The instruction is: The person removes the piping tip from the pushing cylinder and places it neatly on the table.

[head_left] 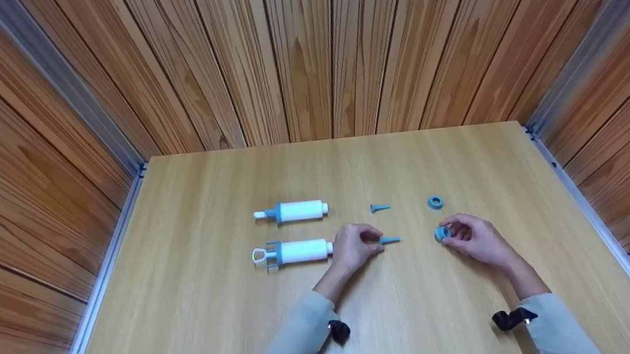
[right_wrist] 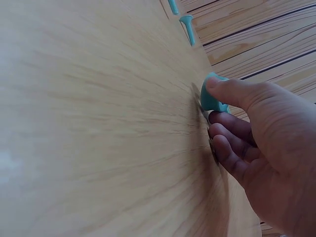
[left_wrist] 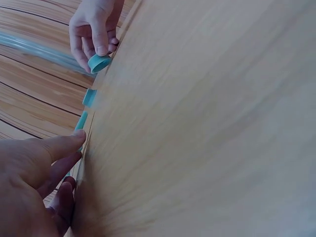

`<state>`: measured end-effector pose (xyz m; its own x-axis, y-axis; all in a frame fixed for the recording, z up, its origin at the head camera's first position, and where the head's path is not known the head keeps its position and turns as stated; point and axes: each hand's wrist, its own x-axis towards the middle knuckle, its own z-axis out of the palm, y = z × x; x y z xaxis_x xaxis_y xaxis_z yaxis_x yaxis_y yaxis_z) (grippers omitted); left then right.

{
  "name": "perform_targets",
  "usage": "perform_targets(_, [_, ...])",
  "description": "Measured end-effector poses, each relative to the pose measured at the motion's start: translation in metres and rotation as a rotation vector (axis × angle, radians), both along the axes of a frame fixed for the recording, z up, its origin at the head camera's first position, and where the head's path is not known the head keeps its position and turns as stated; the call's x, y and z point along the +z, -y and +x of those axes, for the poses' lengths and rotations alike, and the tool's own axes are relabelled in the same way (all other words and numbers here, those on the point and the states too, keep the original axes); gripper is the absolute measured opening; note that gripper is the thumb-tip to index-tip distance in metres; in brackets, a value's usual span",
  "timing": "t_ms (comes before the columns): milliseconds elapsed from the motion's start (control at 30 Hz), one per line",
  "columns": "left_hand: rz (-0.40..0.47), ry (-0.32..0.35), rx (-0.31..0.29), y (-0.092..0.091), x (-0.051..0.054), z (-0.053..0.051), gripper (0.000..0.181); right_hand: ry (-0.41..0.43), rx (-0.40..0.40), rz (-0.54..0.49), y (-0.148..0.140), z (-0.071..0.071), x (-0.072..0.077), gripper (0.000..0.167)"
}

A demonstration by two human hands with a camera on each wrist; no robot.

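Note:
My left hand pinches the flared end of a small blue tapered nozzle between thumb and fingers, its thin end pointing right. To the right, my right hand holds a blue ring cap between thumb and fingers, close above the tabletop; whether it touches the wood I cannot tell. In the right wrist view, the thumb covers part of this cap. Just left of my left hand lies a white syringe-like cylinder with a blue collar and a white looped handle.
Behind the hands lie a second white cylinder with a blue collar, another blue nozzle and another blue ring cap. The wooden table is bordered by metal rails and wood-panelled walls.

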<state>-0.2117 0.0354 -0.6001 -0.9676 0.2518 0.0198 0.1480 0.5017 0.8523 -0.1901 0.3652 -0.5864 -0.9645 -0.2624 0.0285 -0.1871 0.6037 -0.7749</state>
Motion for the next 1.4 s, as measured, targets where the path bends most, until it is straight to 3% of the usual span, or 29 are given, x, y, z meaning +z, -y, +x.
perform_targets(967, [-0.003,0.043,-0.005,-0.001,0.004,0.001,0.027,-0.059,-0.033,0.065,0.003,-0.003,-0.003,0.034])
perform_targets(1233, [0.010,0.050,0.005,0.001,0.010,0.002,0.029,-0.002,-0.006,0.046,0.001,-0.002,0.003,0.036])
perform_targets(1400, [0.041,0.045,0.020,0.005,0.021,0.002,0.031,0.022,-0.005,0.040,0.000,-0.002,0.010,0.034])
